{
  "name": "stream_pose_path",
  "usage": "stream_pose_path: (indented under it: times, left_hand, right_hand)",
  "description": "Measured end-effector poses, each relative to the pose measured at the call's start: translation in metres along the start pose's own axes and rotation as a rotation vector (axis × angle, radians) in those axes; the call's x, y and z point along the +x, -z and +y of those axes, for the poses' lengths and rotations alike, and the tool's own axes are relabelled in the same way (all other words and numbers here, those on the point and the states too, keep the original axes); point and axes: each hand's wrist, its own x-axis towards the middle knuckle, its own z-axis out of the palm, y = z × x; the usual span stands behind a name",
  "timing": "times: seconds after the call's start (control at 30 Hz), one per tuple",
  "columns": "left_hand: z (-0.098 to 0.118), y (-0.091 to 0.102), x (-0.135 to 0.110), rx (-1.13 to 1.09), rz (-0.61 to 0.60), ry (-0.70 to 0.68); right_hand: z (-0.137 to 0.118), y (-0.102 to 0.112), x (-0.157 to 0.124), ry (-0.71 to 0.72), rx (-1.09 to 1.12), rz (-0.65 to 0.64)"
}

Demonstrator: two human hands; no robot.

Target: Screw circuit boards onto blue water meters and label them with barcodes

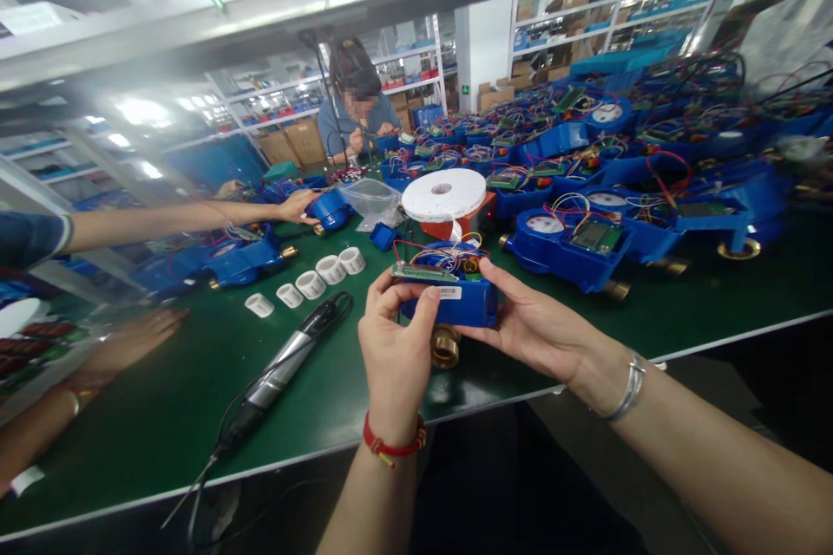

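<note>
Both my hands hold a blue water meter body (455, 302) with a brass fitting (445, 345) underneath, just above the near edge of the green bench. My left hand (394, 345) is closed on its left side, thumb pressing the green circuit board (424, 272) on top. My right hand (530, 323) cups the right side, fingers wrapped around the housing. Coloured wires (449, 257) loop over the top of the meter.
An electric screwdriver (286, 360) with its cable lies at left on the green mat (195, 399). Several white rings (311, 284) sit in a row. A white tape reel (443, 194) stands behind. Many blue meters (573, 243) crowd the right. A co-worker's arm (195, 215) reaches in at left; another person (355, 108) sits opposite.
</note>
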Motion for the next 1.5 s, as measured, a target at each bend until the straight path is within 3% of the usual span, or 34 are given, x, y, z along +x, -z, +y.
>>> stream_pose_path:
  times: [0.43,0.83,1.0,1.17,1.27,1.37,1.5]
  left_hand:
    - [-0.002,-0.009,-0.003,0.051,0.056,-0.057]
    - [-0.008,-0.011,-0.007,-0.214,0.110,0.085]
    - [-0.019,0.014,-0.025,-0.278,0.090,0.168]
    - [-0.031,0.052,-0.039,-0.039,0.091,0.146]
    - [-0.018,0.058,-0.041,0.133,0.004,-0.001]
    - [0.005,0.055,-0.039,0.234,-0.154,-0.160]
    - [0.029,0.053,-0.007,0.305,-0.471,-0.266]
  right_hand:
    - [0.003,-0.002,-0.002,0.016,0.019,0.023]
    - [0.003,-0.004,-0.005,0.003,-0.025,0.068]
    - [0.001,0.029,-0.012,-0.041,-0.129,-0.001]
    - [0.000,0.072,-0.005,-0.106,-0.244,-0.090]
    - [-0.001,0.074,0.010,-0.130,-0.252,-0.089]
    - [-0.007,0.061,0.026,-0.139,-0.297,-0.094]
    - [-0.004,0.054,0.021,0.009,-0.362,0.036]
